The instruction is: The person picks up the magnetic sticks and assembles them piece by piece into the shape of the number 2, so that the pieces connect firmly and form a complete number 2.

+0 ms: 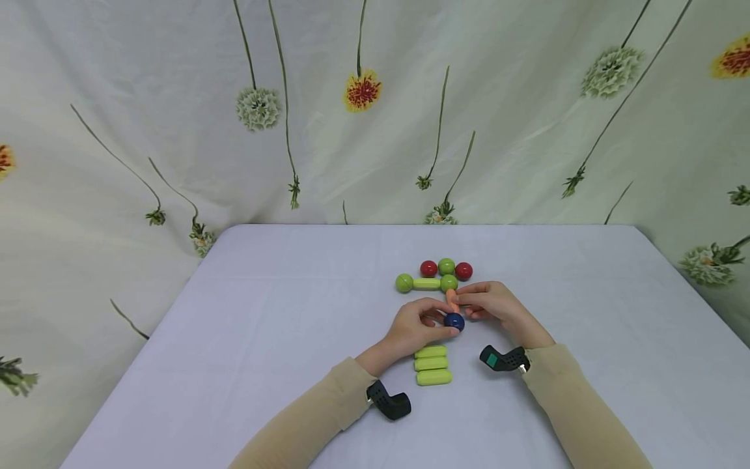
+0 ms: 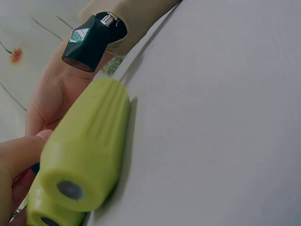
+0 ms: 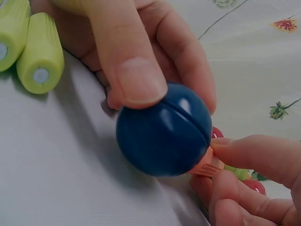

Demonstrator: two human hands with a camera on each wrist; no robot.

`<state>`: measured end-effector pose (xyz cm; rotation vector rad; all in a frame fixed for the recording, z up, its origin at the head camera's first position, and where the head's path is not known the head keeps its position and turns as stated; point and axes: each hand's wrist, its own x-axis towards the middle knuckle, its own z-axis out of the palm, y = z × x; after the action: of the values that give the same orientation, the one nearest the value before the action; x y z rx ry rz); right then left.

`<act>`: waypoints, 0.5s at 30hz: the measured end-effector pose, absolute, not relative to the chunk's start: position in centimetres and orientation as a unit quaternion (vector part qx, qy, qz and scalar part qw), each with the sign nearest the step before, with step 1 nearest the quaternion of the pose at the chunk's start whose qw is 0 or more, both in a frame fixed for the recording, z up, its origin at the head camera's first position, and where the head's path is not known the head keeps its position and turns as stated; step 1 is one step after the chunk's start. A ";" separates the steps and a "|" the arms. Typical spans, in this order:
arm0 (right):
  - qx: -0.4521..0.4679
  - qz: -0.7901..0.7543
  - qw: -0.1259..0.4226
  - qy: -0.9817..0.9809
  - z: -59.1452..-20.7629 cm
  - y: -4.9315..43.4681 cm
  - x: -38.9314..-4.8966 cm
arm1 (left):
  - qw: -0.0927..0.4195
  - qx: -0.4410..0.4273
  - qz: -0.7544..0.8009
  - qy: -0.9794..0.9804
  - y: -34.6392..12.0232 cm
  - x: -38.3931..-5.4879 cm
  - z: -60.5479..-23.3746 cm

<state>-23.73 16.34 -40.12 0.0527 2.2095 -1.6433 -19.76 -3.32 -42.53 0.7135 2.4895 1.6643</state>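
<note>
My left hand [image 1: 413, 327] pinches a glossy dark blue ball [image 3: 160, 134] between thumb and fingers. The fingers of my right hand [image 1: 493, 306] pinch an orange ribbed rod [image 1: 450, 296], whose near end meets the blue ball. Its far end points at a green ball [image 1: 448, 282]. From that ball a yellow-green rod [image 1: 426, 284] runs left to another green ball [image 1: 404, 283], all in one line. Close below my left hand lie several loose yellow-green rods [image 1: 433, 377]; in the left wrist view one rod [image 2: 89, 146] shows a round grey disc in its end.
Behind the joined pieces, two red balls [image 1: 428, 268] flank a green ball [image 1: 446, 266]. A pale cloth covers the table [image 1: 281, 306], and a flower-printed curtain [image 1: 515, 98] hangs behind it. Black wrist cameras [image 1: 389, 401] are strapped over the beige sleeves [image 1: 316, 417].
</note>
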 end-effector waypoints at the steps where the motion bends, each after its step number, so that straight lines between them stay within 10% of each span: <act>1: 0.019 -0.586 0.192 0.787 -40.2 16.3 -23.8 | 0.030 0.231 0.539 0.810 -3.3 -19.7 -42.5; 15: 0.001 -0.569 0.194 0.799 -40.1 16.4 -23.8 | 0.026 0.236 0.540 0.808 -3.2 -19.8 -42.5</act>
<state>-23.78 16.37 -40.14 0.0039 2.2401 -1.5966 -19.83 -3.22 -42.47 0.7296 2.4971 1.6684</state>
